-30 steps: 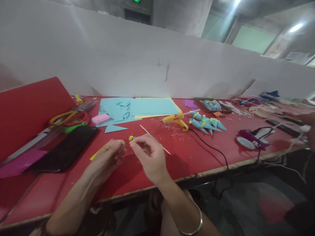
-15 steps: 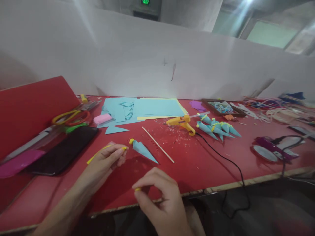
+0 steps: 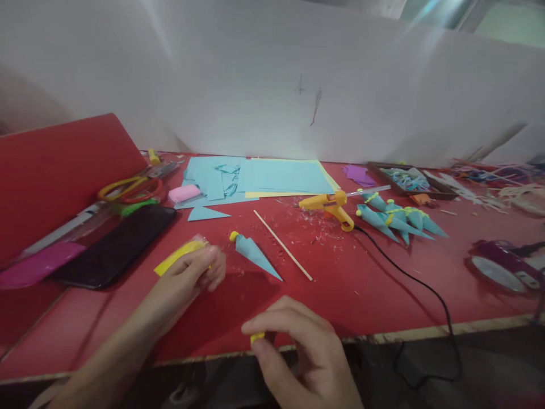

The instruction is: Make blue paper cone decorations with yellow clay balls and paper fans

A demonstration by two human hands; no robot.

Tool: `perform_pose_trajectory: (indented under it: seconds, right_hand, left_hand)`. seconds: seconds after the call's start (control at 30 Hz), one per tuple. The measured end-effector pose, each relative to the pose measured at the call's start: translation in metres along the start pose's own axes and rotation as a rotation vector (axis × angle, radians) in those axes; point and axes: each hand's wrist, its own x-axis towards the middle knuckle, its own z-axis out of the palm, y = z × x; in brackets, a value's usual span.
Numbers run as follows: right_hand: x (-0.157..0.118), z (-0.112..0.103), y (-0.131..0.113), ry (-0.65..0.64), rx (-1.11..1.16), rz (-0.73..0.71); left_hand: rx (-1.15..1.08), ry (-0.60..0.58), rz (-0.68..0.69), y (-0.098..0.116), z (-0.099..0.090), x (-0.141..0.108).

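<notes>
Between the thumb and forefinger of my right hand point(image 3: 298, 346) is a small yellow piece point(image 3: 257, 338), held low over the table's front edge. My left hand point(image 3: 200, 270) has its fingers curled together, with a trace of yellow at the fingertips; most of what it pinches is hidden. Beside that hand lies a yellow clay packet point(image 3: 176, 257). A light blue paper cone point(image 3: 255, 255) with a yellow ball point(image 3: 234, 236) at its wide end rests on the red table, just beyond my hands. A thin wooden stick point(image 3: 283, 245) lies to its right.
A yellow glue gun point(image 3: 326, 203) with a black cord, several blue cones point(image 3: 398, 218) and a tray point(image 3: 440, 190) are at the right. Blue paper sheets point(image 3: 283, 176) lie at the back. A black phone point(image 3: 114, 247) and scissors point(image 3: 128, 190) are at the left.
The view has tilted down and shifted left. My left fingers have curled inward, hiding most of the yellow bit; more of the piece in my right hand shows.
</notes>
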Motion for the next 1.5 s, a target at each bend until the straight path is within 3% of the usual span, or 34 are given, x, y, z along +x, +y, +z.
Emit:
perform_pose_trajectory:
  seconds: [0.1,0.33,0.5,0.8,1.07,1.33,1.5]
  right_hand:
    - [-0.002,0.001,-0.002,0.002,0.027,0.049]
    - [0.001,-0.003,0.000,-0.093,-0.014,-0.021]
    - [0.001,0.001,0.001,-0.072,-0.047,0.066]
    - [0.003,0.007,0.002,0.054,-0.020,0.136]
    - [0.003,0.013,0.004,0.051,0.231,0.342]
    - [0.009,0.013,0.005,0.096,0.069,0.236]
    - [0.010,0.007,0.001,0.078,0.028,0.228]
  left_hand:
    - [0.027,-0.011,0.016,-0.001,0.000,-0.001]
    - [0.210,-0.083,0.039,-0.002,-0.006,-0.001]
    - [0.272,-0.132,0.037,-0.003,-0.008,-0.001]
    - [0.298,-0.095,0.030,0.005,-0.001,-0.003]
    - [0.281,-0.072,0.044,0.004,0.000,-0.002]
    - [0.266,-0.076,-0.002,0.005,0.002,-0.001]
    - [0.127,-0.020,-0.006,0.006,0.004,-0.004]
